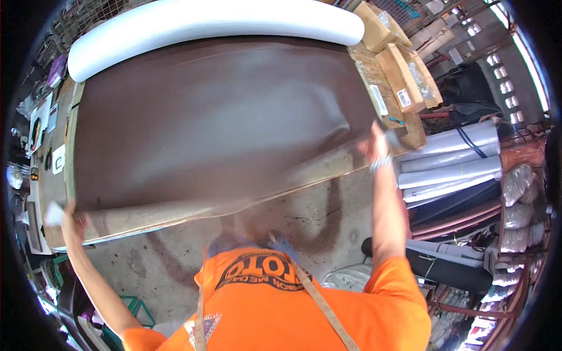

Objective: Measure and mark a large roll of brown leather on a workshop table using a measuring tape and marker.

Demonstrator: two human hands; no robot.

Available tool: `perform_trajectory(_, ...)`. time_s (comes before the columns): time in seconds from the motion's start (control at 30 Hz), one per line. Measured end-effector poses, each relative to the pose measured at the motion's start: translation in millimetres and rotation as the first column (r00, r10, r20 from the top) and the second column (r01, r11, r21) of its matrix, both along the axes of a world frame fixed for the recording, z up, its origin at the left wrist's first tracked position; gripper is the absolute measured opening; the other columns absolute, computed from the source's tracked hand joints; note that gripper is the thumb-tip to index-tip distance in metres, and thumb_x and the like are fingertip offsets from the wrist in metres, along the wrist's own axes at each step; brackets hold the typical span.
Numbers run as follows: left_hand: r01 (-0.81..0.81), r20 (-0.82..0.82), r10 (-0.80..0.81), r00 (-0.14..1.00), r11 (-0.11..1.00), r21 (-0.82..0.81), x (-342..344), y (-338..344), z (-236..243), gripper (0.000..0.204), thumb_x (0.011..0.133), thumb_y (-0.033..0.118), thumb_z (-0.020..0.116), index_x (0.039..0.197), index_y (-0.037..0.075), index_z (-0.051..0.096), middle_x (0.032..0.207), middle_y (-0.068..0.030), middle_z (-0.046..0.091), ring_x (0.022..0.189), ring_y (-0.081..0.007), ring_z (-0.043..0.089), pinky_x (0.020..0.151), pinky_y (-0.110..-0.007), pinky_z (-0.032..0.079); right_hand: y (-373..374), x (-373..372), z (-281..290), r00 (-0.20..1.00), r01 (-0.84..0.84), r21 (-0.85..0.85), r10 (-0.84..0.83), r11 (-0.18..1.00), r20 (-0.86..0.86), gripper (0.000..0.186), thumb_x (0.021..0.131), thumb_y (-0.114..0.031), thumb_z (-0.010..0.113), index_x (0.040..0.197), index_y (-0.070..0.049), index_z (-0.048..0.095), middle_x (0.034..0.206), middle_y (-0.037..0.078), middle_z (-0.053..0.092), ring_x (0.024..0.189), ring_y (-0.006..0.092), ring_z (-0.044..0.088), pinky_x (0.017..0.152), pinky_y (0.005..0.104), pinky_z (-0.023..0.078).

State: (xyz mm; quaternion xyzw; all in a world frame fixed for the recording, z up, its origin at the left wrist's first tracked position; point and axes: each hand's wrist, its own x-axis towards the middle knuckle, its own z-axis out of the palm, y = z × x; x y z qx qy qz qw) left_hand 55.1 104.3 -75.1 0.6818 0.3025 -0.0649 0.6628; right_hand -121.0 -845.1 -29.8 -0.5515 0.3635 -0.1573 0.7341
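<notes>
- Across the middle of the frame: brown sheet [211,123], spread over the worktop [52,193]; near edge looks raised and motion-blurred.
- Lower left: left hand [71,225] at the sheet's near-left corner, seemingly gripping it; fingers smeared, exact grip unclear. Pale blurred patch just beside it, can't tell what.
- Right of centre: right hand [374,143] at the near-right corner, also seemingly gripping the edge; finger detail lost to blur. Silvery band [381,163] on that wrist.
- Arms spread wide, likely to keep the long edge taut and even.
- White roll [216,22] along the top of the frame, at the sheet's far edge; perhaps put there to leave the surface free, maybe weighing that edge down.
- Sheet: smooth, leather-like, soft sheen, a crease toward the right; probably bendy. White roll: thick, matte cylinder.
- Upper right: open cardboard boxes [404,79], clear plastic inside, at the worktop's side, probably out of the sheet's way.
- Right side: plastic-looking pale rolls [451,169], stacked lengthwise, dark strap around some.
- Bottom: orange cloth shirt [304,324], flexible tape measure [328,310] draped round the neck, presumably for quick reach.
</notes>
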Motion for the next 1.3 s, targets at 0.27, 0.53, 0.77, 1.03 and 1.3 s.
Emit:
perform_trajectory(0.27,0.007,0.693,0.247,0.678,0.94,-0.341,179,45,213,0.038,0.096,0.021,0.071,0.123,-0.005,0.064,0.123,-0.0151,0.068,0.115,-0.0252,0.064,0.104,-0.036,0.049,-53,133,145,0.606,-0.164,-0.052,0.142,0.985,0.783,0.041,0.105,-0.036,0.052,0.131,-0.005,0.058,0.133,0.012,0.062,0.113,0.0312,0.063,0.09,0.0479,0.055)
perform_trajectory(0.53,-0.082,0.299,0.121,0.947,0.987,-0.14,98,-68,13,0.045,0.089,0.04,0.077,0.124,0.012,0.068,0.115,-0.0031,0.071,0.096,-0.0169,0.065,0.08,-0.035,0.052,-58,127,-31,0.991,-0.005,-0.383,-0.046,0.924,-0.124,0.062,0.091,-0.05,0.071,0.112,0.009,0.067,0.108,0.017,0.07,0.09,0.0258,0.069,0.077,0.04,0.058)
perform_trajectory(0.77,-0.274,0.02,0.279,0.96,0.953,-0.13,104,-104,-107,0.042,0.087,0.03,0.081,0.111,0.001,0.063,0.077,-0.0061,0.054,0.067,-0.0188,0.056,0.063,-0.036,0.056,-26,88,-110,0.738,-0.441,-0.554,-0.066,0.706,-0.672,0.1,0.088,-0.075,0.054,0.119,0.019,0.062,0.13,0.037,0.06,0.132,0.0429,0.054,0.112,0.0437,0.039)
perform_trajectory(1.03,-0.114,0.256,0.027,0.966,0.936,0.332,41,-152,-116,0.049,0.092,0.046,0.074,0.098,-0.002,0.071,0.088,-0.0066,0.064,0.075,-0.018,0.058,0.076,-0.033,0.05,-59,54,-101,0.534,-0.743,-0.411,0.097,0.528,-0.84,0.114,0.083,-0.091,0.032,0.131,0.006,0.063,0.142,0.031,0.053,0.137,0.0402,0.046,0.116,0.0458,0.032)
perform_trajectory(1.3,0.222,0.081,-0.538,0.839,0.474,0.852,-96,-506,-86,0.063,0.092,0.04,0.072,0.134,-0.006,0.061,0.149,-0.0248,0.048,0.141,-0.0381,0.041,0.118,-0.048,0.03,-95,-8,-138,0.66,-0.733,-0.68,0.218,-0.027,-0.719,0.076,0.09,-0.057,0.063,0.145,-0.006,0.051,0.152,0.024,0.044,0.147,0.0373,0.034,0.121,0.0512,0.023)
